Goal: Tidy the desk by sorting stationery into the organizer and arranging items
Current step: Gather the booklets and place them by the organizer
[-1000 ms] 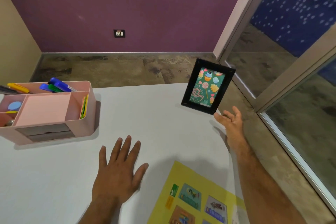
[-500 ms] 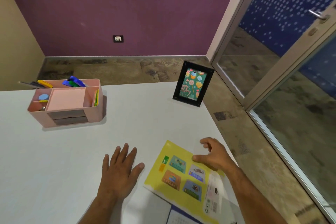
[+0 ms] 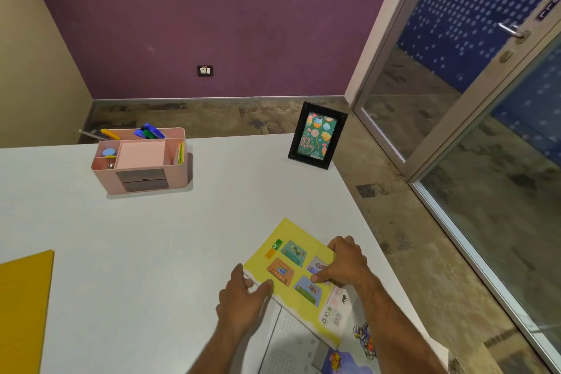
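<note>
Fingers of both hands now curl onto a yellow booklet (image 3: pixel 291 267) near the table's right edge. The left hand (image 3: pixel 241 302), which lay flat on the white table (image 3: pixel 136 252) half a second ago, has moved right and pinches the booklet's near left edge between thumb and fingers. The right hand (image 3: pixel 343 263) grips its right side, thumb pressed on the cover, fingers bent over the far edge. The booklet lies partly over other printed sheets (image 3: pixel 291 346). A pink organizer (image 3: pixel 142 161) holding stationery sits toward the far left edge; a black picture frame (image 3: pixel 317 135) stands upright at the far right corner. A yellow sheet (image 3: pixel 24 307) lies at the left edge.
</note>
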The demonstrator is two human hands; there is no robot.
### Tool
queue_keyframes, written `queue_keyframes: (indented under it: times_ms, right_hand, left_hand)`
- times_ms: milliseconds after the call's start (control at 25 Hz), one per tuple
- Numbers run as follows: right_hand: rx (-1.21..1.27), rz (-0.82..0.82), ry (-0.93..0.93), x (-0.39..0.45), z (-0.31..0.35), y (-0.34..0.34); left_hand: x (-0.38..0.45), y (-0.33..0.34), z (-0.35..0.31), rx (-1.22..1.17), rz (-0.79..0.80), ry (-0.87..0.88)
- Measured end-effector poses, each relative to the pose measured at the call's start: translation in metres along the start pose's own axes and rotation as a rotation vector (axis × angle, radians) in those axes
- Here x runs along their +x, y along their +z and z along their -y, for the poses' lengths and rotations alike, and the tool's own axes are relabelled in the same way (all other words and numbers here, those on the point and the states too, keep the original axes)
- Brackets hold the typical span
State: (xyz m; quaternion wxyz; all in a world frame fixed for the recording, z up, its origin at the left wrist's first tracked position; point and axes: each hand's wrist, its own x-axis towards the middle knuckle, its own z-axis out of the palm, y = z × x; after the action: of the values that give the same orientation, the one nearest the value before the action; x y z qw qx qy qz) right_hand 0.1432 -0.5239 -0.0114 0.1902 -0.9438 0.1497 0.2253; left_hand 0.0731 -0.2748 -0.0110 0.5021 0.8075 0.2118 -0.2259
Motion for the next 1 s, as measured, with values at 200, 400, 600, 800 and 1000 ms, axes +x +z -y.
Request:
queue_keyframes:
  times_ms: [200, 400, 600, 800, 1000]
  right_hand:
    - [0.466, -0.080, -0.063, -0.014, -0.005, 0.002]
    - [0.912, -0.005, -0.111, -0.034, 0.003, -0.003]
    - [0.992, 0.035, -0.110, -0.063, 0.015, 0.003]
    - [0.862, -0.025, -0.099, -0.089, -0.002, 0.009]
    - [-0.035, 0.039, -0.206, -0.131, -0.034, 0.016]
  left_hand:
    - [-0.013, -0.008, -0.017, -0.341, 0.099, -0.143]
    - [-0.024, -0.009, -0.014, -0.541, 0.118, -0.177]
    - [-0.040, -0.013, -0.015, -0.634, 0.089, -0.036]
    - [-0.042, -0.032, -0.001, -0.560, -0.057, 0.037]
    - [-0.047, -0.063, 0.007, -0.524, -0.198, 0.071]
